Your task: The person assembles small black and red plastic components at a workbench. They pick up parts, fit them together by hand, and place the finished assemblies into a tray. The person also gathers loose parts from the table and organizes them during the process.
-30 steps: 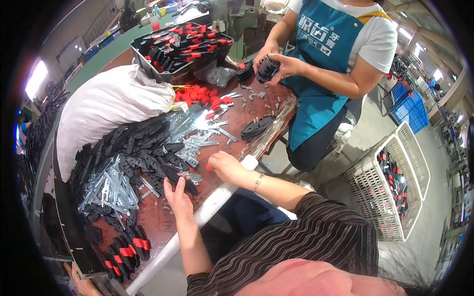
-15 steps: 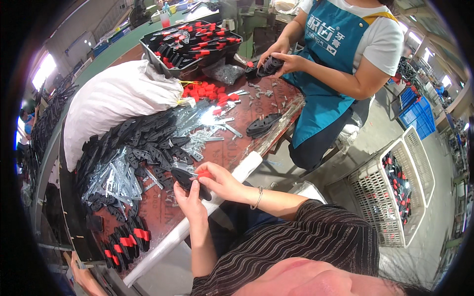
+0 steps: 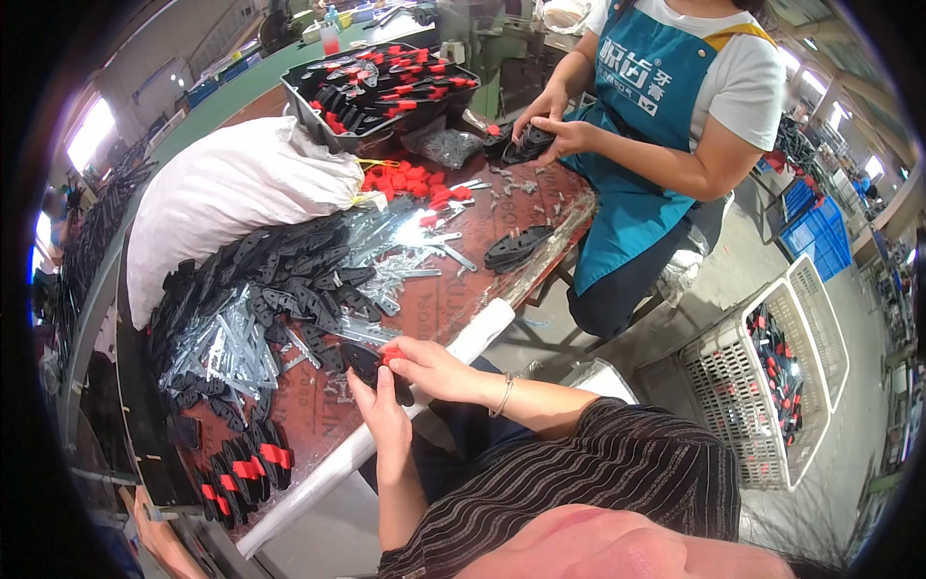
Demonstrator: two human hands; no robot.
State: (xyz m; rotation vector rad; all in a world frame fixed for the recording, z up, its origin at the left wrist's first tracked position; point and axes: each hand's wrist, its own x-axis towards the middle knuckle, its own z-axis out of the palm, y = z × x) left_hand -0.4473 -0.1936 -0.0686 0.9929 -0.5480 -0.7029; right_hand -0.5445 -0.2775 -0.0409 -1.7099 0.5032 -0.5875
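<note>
Red piece (image 3: 393, 356) now at black part (image 3: 361, 361)

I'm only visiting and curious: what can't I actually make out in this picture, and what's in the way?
All in the head view:
1. Whether the red piece touches the black part: the right hand partly covers them.
2. The black part's near side: the left hand hides some of it.
3. What the white sack holds: its cloth.
4. Most of the co-worker's head: cut off by the upper edge.
5. The pale crate's lower contents: pieces on top.
</note>
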